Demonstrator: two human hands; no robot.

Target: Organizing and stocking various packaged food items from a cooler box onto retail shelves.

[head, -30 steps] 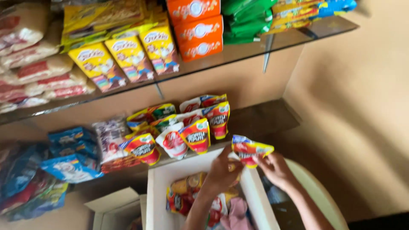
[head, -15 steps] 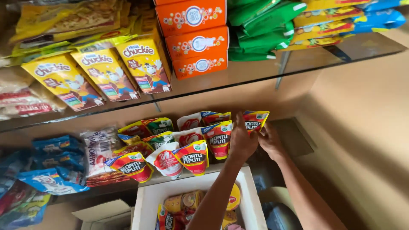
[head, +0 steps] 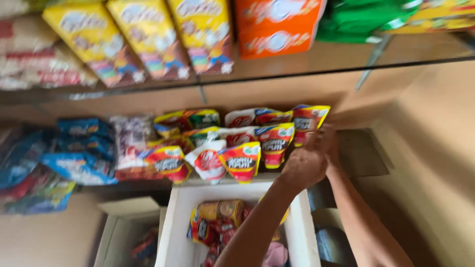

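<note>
Reaching toward the right end of the lower shelf, your left hand (head: 307,165) and right hand (head: 329,143) meet at a red-and-yellow snack pouch (head: 308,121) standing just right of centre in the frame. The picture is blurred and the hands overlap, so you cannot tell whether either set of fingers is closed on the pouch or only resting against its lower edge; the pouch itself stands upright at the far right of the back row of pouches (head: 237,143).

Judging from how the rows stand, setting this one well means keeping it upright, its face forward, and level with its neighbours, so it does not lean on the pouch beside it or tip the front row down into the box below.

A white open box (head: 302,232) sits at bottom centre, directly under your forearms, holding more pouches in red and yellow, heaped loosely rather than standing. A smaller cardboard carton (head: 118,222) lies to its left at lower left, flaps open, its contents too dim to name. Across the top of the frame a glass shelf (head: 297,74) carries yellow cartons (head: 148,34), orange boxes (head: 277,27) and green packets (head: 366,20). Blue packets (head: 74,148) fill the left edge.
</note>
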